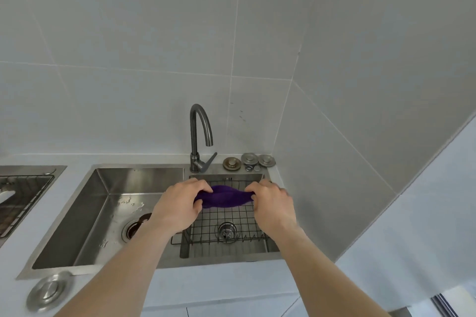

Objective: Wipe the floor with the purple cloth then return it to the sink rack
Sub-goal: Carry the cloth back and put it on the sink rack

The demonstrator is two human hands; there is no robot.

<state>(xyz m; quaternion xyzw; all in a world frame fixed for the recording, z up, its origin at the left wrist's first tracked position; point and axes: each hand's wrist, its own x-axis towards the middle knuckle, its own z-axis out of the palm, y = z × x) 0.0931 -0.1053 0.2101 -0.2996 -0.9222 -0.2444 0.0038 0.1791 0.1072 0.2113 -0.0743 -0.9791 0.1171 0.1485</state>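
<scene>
The purple cloth (223,196) is stretched between my two hands over the black wire sink rack (229,224), which sits in the small right basin. My left hand (184,202) pinches the cloth's left end. My right hand (273,201) grips its right end. The cloth's middle sags onto or just above the far part of the rack; I cannot tell whether it touches. Both ends of the cloth are hidden inside my fingers.
A dark curved faucet (199,136) stands behind the rack. The large left basin (103,213) is wet, with an open drain (134,229). Several metal drain plugs (248,161) lie on the back ledge. A round steel lid (49,292) lies on the front-left counter. Another rack (23,195) is at far left.
</scene>
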